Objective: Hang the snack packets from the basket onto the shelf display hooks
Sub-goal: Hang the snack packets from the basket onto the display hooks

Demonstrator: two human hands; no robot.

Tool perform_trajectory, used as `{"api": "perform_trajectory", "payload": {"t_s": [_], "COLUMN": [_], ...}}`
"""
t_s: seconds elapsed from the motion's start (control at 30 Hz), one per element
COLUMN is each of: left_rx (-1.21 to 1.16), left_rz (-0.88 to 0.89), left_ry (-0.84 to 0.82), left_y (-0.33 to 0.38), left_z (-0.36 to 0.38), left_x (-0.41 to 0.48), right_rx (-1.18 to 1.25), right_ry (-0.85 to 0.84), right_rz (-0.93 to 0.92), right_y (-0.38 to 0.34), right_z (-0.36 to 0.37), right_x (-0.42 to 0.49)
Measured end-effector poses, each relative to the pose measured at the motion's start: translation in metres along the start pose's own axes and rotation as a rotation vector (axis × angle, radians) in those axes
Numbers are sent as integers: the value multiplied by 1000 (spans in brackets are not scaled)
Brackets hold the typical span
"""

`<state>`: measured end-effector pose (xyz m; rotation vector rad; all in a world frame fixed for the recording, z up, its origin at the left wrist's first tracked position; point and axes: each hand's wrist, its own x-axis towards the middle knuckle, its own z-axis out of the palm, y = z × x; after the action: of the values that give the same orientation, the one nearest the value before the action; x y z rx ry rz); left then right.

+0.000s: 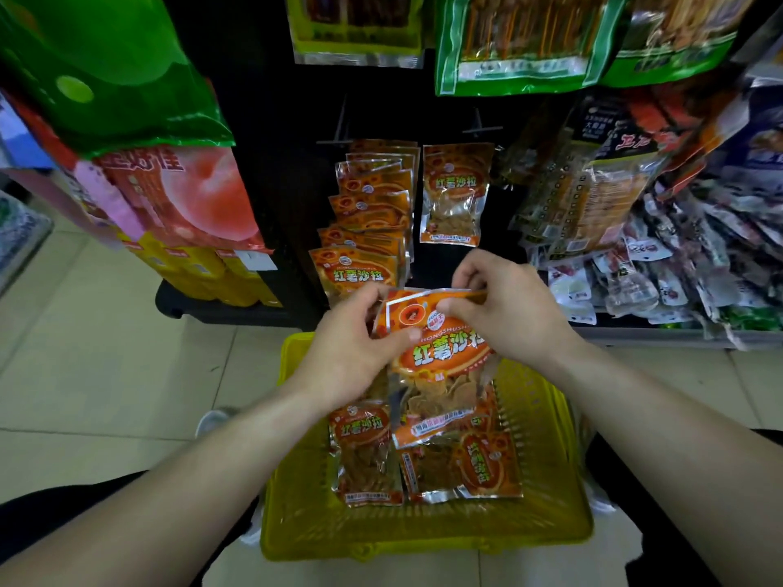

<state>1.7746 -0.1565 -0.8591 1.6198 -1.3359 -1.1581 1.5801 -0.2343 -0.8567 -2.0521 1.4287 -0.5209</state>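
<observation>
An orange snack packet (pixel 440 366) hangs upright above the yellow basket (pixel 423 535). My left hand (pixel 351 353) pinches its upper left edge, thumb on the front. My right hand (pixel 504 307) pinches its top seal from the right. Two more orange packets (pixel 364 455) (pixel 470 468) lie flat in the basket. On the dark shelf beyond, a full row of the same packets (pixel 364 230) hangs on the left hook, and a single packet (pixel 455 197) hangs on the hook to its right.
Green and peach bags (pixel 127 120) hang at upper left, green packets (pixel 517 48) at the top, and mixed packets (pixel 635 213) crowd the right side. The basket stands on a beige tiled floor (pixel 106 353) in front of the shelf base.
</observation>
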Motion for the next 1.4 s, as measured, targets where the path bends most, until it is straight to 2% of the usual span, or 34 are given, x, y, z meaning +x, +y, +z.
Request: {"api": "perform_trajectory", "payload": {"t_s": [0.13, 0.27, 0.37, 0.73, 0.9, 1.4], "left_rx": [101, 117, 83, 10, 76, 80], "left_rz": [18, 24, 7, -56, -71, -49], "left_ry": [88, 85, 75, 102, 100, 86], "left_y": [1, 2, 2, 5, 4, 4], "left_z": [-7, -13, -17, -15, -14, -14], "left_x": [9, 12, 12, 12, 13, 14], "right_rx": [15, -112, -67, -1, 46, 60], "right_ry": [-35, -92, -135, -40, -108, -104], "right_rz": [-32, -99, -95, -60, -32, -42], "right_y": [-2, 6, 11, 11, 11, 12], "right_z": [2, -1, -5, -11, -13, -10], "right_x": [3, 5, 5, 4, 5, 6]}}
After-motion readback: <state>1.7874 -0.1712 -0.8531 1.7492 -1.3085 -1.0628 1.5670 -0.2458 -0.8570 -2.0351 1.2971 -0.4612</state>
